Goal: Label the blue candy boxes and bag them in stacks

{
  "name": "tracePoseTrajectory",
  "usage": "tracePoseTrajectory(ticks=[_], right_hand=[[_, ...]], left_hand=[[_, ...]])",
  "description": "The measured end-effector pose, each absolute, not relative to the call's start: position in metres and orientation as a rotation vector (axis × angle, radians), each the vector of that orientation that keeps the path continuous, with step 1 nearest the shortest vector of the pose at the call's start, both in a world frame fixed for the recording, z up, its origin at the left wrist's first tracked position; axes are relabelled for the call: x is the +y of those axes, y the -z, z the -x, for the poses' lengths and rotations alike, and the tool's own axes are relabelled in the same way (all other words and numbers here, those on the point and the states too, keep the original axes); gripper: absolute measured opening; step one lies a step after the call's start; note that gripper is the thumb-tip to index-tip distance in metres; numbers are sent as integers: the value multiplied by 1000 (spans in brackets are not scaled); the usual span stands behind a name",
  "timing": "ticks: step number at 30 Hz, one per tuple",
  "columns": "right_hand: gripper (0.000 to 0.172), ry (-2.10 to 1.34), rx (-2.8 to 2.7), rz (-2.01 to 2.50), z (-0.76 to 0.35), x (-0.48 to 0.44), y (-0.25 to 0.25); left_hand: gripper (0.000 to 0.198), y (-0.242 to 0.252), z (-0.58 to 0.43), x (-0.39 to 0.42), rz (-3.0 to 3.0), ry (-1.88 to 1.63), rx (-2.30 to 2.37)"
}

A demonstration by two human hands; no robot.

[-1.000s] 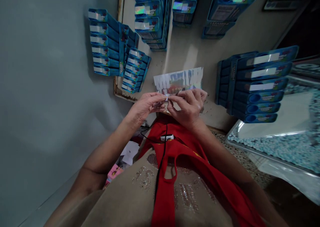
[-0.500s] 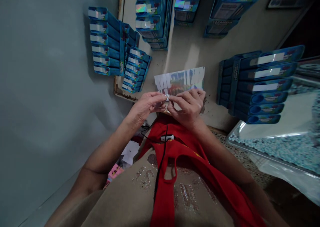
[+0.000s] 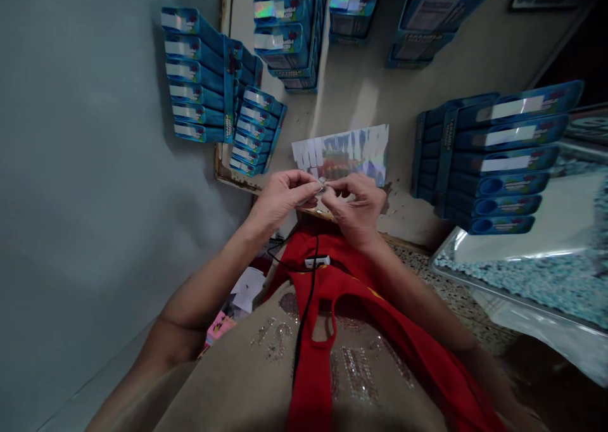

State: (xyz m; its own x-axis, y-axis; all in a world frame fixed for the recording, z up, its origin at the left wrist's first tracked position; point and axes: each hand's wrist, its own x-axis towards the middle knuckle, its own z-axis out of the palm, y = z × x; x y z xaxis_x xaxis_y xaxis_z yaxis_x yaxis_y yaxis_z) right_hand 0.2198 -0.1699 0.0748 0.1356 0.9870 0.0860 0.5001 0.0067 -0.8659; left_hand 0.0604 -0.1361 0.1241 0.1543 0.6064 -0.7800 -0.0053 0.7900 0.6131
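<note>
My left hand (image 3: 285,194) and my right hand (image 3: 357,205) meet over the near edge of the table. Between their fingertips is a small silvery-white piece (image 3: 322,182), too small and covered to name. The left thumb and forefinger pinch it from one side. On the other side, the right forefinger and thumb close on it. Just beyond my hands lies a shiny sheet (image 3: 341,152) with pale strips and reflections. My right hand overlaps its lower edge in the view.
Blue cartons stand in stacks on the left (image 3: 187,77), at the back (image 3: 280,39) and on the right (image 3: 494,159). A smaller blue stack (image 3: 254,131) sits near the table's left edge. At far right is a tray of pale blue pieces (image 3: 536,286). A grey wall (image 3: 95,166) borders the left.
My hands have shifted slightly to the right with the small piece, and the right fingers are more curled. The view has moved a little; the sheet and cartons stay put.
</note>
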Motion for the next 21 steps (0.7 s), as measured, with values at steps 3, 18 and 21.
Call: tracePoseTrajectory(ticks=[3, 18, 21], right_hand=[[12, -897, -1266, 1656, -226, -167, -76], [27, -1665, -903, 1199, -243, -156, -66], [44, -1637, -1130, 1212, -245, -151, -77]], left_hand=[[27, -126, -58, -135, -567, -466, 1367], [27, -123, -58, -135, -933, -551, 1693], [21, -126, -58, -133, -1081, -543, 1754]])
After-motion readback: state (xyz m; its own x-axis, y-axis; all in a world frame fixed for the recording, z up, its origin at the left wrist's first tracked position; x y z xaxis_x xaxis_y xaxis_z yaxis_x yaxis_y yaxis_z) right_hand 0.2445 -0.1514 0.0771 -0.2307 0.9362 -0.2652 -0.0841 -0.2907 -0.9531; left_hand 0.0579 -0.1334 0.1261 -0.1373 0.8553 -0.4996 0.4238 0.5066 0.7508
